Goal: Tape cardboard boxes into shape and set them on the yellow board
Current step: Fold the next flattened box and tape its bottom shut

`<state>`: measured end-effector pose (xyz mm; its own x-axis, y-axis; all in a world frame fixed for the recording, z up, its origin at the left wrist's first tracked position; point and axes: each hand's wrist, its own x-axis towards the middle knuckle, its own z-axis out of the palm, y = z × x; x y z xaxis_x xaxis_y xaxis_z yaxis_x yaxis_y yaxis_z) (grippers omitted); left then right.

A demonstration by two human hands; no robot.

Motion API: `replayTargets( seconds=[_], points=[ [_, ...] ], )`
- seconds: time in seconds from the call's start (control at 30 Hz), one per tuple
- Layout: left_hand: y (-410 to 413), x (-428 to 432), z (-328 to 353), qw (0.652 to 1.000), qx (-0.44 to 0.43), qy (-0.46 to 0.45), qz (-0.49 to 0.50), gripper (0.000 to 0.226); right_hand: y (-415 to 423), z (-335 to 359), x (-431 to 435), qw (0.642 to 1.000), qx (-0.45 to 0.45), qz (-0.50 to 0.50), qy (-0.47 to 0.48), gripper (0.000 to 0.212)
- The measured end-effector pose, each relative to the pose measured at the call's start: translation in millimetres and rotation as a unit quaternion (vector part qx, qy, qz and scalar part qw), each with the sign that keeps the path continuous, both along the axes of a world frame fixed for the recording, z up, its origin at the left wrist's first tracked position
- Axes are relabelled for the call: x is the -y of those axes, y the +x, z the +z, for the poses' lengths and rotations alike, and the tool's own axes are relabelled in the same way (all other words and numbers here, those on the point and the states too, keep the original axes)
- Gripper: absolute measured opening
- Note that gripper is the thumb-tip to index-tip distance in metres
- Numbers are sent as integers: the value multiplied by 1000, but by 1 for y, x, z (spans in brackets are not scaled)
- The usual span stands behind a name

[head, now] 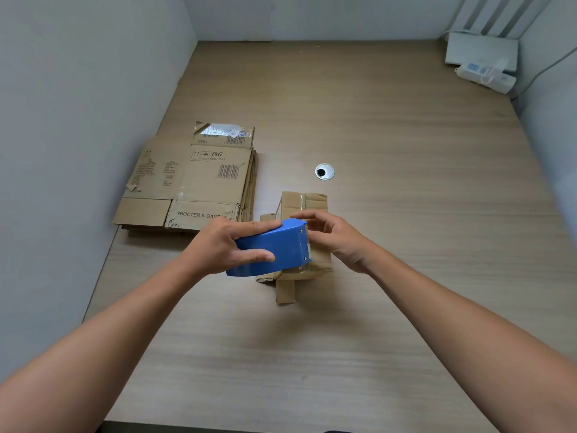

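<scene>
A small cardboard box (307, 204) stands on the wooden table near the middle, with clear tape on its top and loose flaps sticking out toward me. My left hand (224, 245) grips a blue tape dispenser (278, 248) held over the box's left side, its cutter end facing right. My right hand (337, 242) is at the cutter end, its fingers curled over the box top right by the blade; whether they pinch tape I cannot tell. No yellow board is in view.
A stack of flattened printed cardboard boxes (193, 182) lies at the left by the wall. A round cable grommet (324, 171) sits behind the box. A white device and power strip (482, 62) occupy the far right corner. Grey partitions enclose the table.
</scene>
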<state>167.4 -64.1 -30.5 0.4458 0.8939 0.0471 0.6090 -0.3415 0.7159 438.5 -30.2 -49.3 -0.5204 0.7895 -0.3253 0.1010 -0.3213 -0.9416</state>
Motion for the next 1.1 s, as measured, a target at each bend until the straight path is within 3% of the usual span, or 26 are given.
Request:
replayTargets(
  seconds=[0.4, 0.7, 1.1],
  points=[
    [9, 9, -2, 991, -28, 125, -30, 63, 6, 1, -2, 997, 13, 78, 11, 24],
    [17, 11, -12, 963, -66, 253, -58, 55, 5, 2, -3, 996, 47, 55, 47, 6],
    [21, 11, -12, 963, -70, 253, -63, 55, 14, 8, -7, 967, 141, 131, 168, 19]
  ],
)
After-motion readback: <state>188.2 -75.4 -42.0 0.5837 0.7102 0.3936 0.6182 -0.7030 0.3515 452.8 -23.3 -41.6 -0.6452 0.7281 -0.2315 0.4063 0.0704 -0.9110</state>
